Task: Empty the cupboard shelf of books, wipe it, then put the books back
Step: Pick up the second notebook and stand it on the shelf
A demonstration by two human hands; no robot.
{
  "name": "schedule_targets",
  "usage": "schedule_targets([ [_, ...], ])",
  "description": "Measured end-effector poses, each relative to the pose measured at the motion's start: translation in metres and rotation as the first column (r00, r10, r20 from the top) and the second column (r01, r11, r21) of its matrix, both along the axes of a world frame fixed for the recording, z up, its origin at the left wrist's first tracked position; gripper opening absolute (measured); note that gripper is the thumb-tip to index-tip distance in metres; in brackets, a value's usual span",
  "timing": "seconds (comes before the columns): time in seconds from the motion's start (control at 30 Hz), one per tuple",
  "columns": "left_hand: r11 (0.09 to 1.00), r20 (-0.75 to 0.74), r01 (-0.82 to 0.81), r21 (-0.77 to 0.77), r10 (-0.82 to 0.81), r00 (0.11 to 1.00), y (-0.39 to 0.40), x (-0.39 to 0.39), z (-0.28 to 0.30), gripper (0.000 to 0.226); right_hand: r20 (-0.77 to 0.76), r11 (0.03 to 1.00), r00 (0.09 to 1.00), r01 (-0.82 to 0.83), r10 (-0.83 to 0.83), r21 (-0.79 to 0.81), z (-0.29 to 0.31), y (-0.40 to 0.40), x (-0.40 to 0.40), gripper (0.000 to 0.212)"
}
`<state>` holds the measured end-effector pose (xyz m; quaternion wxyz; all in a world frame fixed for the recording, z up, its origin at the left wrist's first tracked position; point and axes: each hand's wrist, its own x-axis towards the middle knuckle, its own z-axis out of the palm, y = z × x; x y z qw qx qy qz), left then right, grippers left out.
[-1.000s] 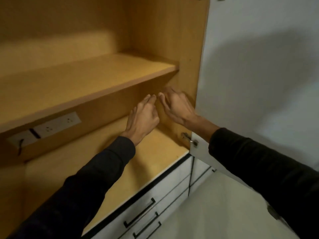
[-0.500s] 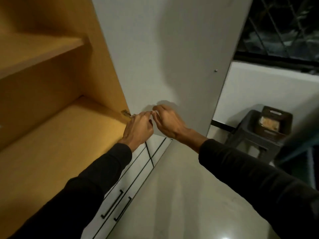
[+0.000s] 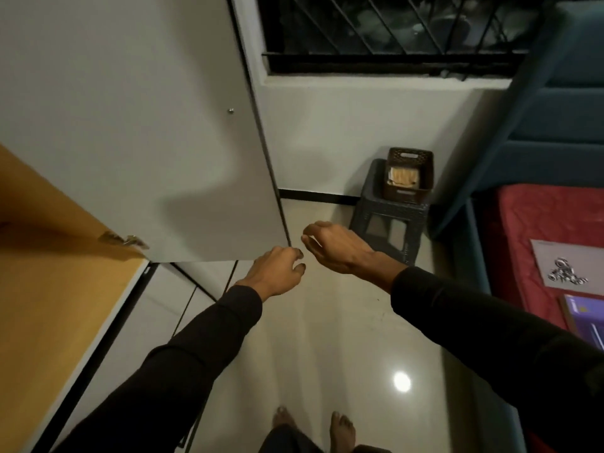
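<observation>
We judge the task about halfway: the slice of shelf [image 3: 58, 282] we can see at the left is bare wood with no books on it, so the emptying looks done, though whether it has been wiped we cannot tell, and no cloth is in sight. The books [image 3: 585, 318] lie well apart from it on the red bed [image 3: 536, 220] at the far right, a white one farther off and a purple one nearer, both cut by the frame edge. Putting them back is still to do.

Our left hand [image 3: 277, 273] hangs with fingers loosely curled just below the corner of the open door [image 3: 137, 132], holding nothing. Our right hand [image 3: 333, 246] is beside it, also slack and empty.

On the stool [image 3: 392, 220] by the far wall sits a dark basket [image 3: 410, 174]; inside is something pale, perhaps paper packets, too dim to name
</observation>
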<state>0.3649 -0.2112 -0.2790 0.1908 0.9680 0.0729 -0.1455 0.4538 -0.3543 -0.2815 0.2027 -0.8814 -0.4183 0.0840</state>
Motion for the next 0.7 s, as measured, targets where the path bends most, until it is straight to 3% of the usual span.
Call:
schedule_targets([
  [0.3,0.974,-0.07,0.227,0.003,-0.226,0.972,-0.054,0.106,-0.027,0.044,-0.094,0.926,0.922,0.369,-0.376,-0.084,-0.039,-0.098,0.068,0.03],
  [0.47,0.931,-0.1,0.365,-0.01,-0.364,0.926,-0.086,0.171,-0.051,0.041,-0.117,0.817,0.809,0.566,-0.576,-0.114,-0.054,-0.15,0.114,0.025],
  [0.7,0.846,-0.144,0.531,-0.052,-0.532,0.834,-0.151,0.23,-0.077,0.042,-0.178,0.601,0.579,0.793,-0.796,-0.105,-0.083,-0.225,0.142,0.033],
])
